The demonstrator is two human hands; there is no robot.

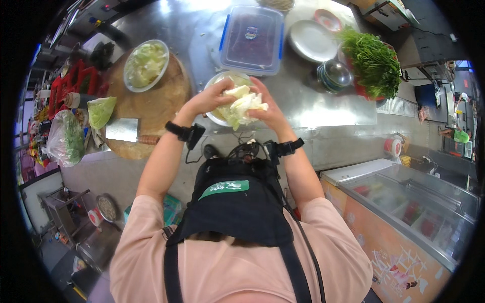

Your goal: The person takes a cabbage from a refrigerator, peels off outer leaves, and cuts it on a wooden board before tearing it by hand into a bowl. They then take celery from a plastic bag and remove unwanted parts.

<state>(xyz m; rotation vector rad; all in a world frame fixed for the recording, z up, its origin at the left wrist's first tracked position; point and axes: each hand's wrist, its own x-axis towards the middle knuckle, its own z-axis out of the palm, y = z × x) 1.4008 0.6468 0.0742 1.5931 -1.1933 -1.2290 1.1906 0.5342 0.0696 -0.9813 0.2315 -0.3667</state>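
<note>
Pale cabbage pieces (244, 104) are gripped between my left hand (212, 96) and my right hand (271, 108). Both hands are over a white bowl (215, 118) at the near edge of the steel table, and more cut leaves show inside it. On the round wooden chopping board (163, 87) to the left stands another white bowl full of cut cabbage (146, 64). A cleaver (123, 130) with a wooden handle lies at the board's near side. Beside it sits a cabbage wedge (101, 112).
A lidded plastic box (252, 41) with blue clips lies beyond the bowl. Rightward are white plates (312, 41), stacked bowls (334, 75) and a basket of leafy greens (371, 62). A bag of greens (66, 138) is at the left; a glass-topped freezer (401, 204) stands behind on the right.
</note>
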